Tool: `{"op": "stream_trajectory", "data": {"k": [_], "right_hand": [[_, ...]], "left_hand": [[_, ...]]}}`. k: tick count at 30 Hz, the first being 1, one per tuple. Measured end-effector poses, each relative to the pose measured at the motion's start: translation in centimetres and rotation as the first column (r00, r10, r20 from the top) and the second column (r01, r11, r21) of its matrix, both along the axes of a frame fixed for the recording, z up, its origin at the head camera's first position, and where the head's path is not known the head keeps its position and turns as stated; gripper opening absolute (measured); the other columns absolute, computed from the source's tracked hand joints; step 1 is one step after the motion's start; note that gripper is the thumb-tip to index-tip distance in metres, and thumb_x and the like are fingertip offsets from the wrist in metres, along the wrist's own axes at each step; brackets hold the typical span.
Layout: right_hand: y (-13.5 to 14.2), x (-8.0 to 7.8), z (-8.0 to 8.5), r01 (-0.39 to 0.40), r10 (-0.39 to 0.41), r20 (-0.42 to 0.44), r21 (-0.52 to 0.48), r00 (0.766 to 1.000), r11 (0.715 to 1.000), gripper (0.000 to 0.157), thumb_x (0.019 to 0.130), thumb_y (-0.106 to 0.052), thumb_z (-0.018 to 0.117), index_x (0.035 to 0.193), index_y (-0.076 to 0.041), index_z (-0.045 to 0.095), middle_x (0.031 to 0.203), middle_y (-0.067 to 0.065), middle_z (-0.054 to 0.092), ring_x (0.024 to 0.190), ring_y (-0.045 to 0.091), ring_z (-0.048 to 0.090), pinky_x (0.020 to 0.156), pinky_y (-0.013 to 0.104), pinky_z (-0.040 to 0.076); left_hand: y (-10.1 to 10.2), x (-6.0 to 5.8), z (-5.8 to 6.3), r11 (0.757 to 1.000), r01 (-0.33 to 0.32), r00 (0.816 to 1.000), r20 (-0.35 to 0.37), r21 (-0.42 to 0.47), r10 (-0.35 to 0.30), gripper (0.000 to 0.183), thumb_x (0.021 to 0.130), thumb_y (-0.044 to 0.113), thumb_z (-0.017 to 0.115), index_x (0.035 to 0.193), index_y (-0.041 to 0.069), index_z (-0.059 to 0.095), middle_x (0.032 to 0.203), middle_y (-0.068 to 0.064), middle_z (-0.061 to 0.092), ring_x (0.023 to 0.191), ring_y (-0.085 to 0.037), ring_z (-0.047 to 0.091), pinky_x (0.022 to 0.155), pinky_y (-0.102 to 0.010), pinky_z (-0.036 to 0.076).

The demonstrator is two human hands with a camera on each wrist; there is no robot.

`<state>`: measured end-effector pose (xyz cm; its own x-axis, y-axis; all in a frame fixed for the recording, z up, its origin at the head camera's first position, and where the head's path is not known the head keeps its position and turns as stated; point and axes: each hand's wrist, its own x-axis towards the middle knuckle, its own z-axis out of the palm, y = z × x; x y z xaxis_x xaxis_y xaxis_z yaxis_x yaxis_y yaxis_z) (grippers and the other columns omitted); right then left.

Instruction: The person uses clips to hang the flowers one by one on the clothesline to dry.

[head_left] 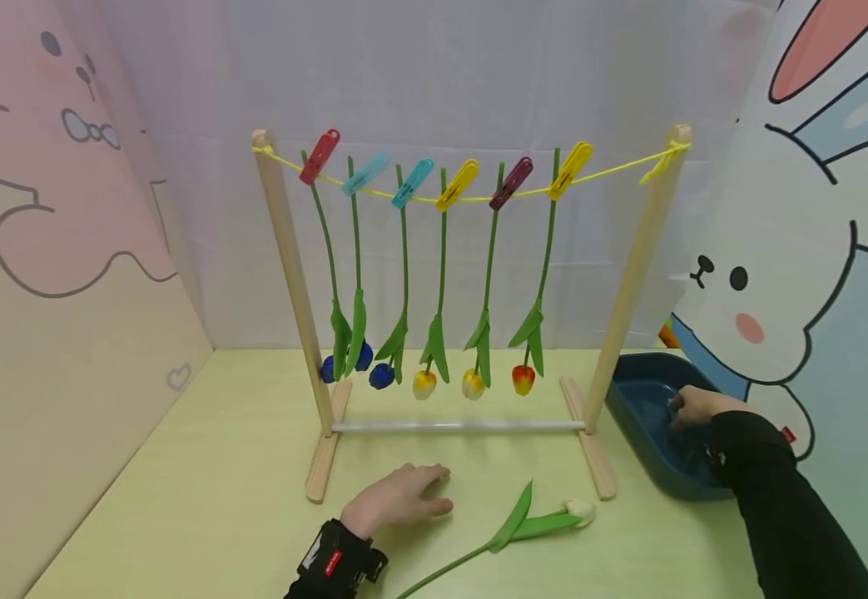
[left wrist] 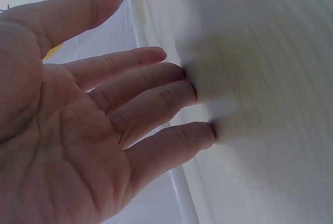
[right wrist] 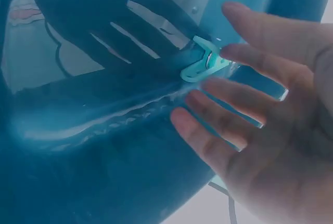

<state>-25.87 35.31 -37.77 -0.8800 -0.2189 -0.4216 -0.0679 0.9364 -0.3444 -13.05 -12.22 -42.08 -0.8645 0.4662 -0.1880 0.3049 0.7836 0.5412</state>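
Note:
My right hand [head_left: 696, 406] reaches down inside a dark blue basin [head_left: 647, 441] at the right. In the right wrist view, a turquoise clothespin [right wrist: 195, 72] lies in the basin, the index fingertip right at its end and the other fingers loosely extended beside it. My left hand [head_left: 402, 501] rests over the table in front of the wooden frame, fingers spread and empty. Its fingertips [left wrist: 205, 133] come down at the tabletop in the left wrist view. Just right of that hand, a white artificial tulip [head_left: 578, 513] with green leaves lies on the table, stem toward me.
A wooden frame [head_left: 636, 249] carries a yellow string [head_left: 613, 171]. Several tulips hang from it head down by clothespins: blue ones [head_left: 382, 376] at left, yellow-white ones [head_left: 424, 384] in the middle, a red-orange one [head_left: 523, 380] at right. A white rod [head_left: 456, 427] joins the frame's feet.

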Motion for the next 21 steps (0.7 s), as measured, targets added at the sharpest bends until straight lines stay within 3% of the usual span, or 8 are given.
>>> {"op": "stream_trajectory", "data": {"k": [8,16,21], "right_hand": [[-0.17,-0.12,-0.03,-0.043,0.044,0.020,-0.009,0.999,0.999,0.051,0.095,-0.011,0.066,0.129,0.024,0.049,0.133,0.047,0.048,0.124,0.062,0.048,0.097,0.062,0.052],[-0.67,-0.02,0.16,-0.093,0.094,-0.013,0.016,0.996,0.995,0.024,0.092,-0.002,0.066,0.111,0.014,0.069,0.116,0.038,0.064,0.109,0.054,0.061,0.090,0.057,0.057],[-0.78,-0.09,0.09,-0.072,0.072,-0.017,0.025,0.997,0.997,0.023,0.091,-0.006,0.070,0.108,0.010,0.071,0.118,0.037,0.063,0.108,0.053,0.061,0.089,0.058,0.056]], "left_hand": [[-0.01,-0.07,0.04,1.000,0.002,1.000,-0.003,-0.005,-0.003,0.053,0.095,0.036,0.069,0.138,0.007,0.059,0.138,-0.014,0.063,0.128,-0.037,0.058,0.106,-0.053,0.049],[-0.04,-0.18,0.14,0.999,0.047,0.999,-0.008,-0.012,-0.048,0.047,0.097,0.034,0.066,0.137,0.010,0.061,0.146,-0.017,0.058,0.133,-0.037,0.055,0.110,-0.054,0.047],[-0.06,-0.25,0.05,0.998,0.058,0.998,-0.005,-0.009,-0.058,0.046,0.098,0.034,0.065,0.137,0.010,0.061,0.147,-0.021,0.056,0.137,-0.043,0.051,0.113,-0.058,0.043]]}}
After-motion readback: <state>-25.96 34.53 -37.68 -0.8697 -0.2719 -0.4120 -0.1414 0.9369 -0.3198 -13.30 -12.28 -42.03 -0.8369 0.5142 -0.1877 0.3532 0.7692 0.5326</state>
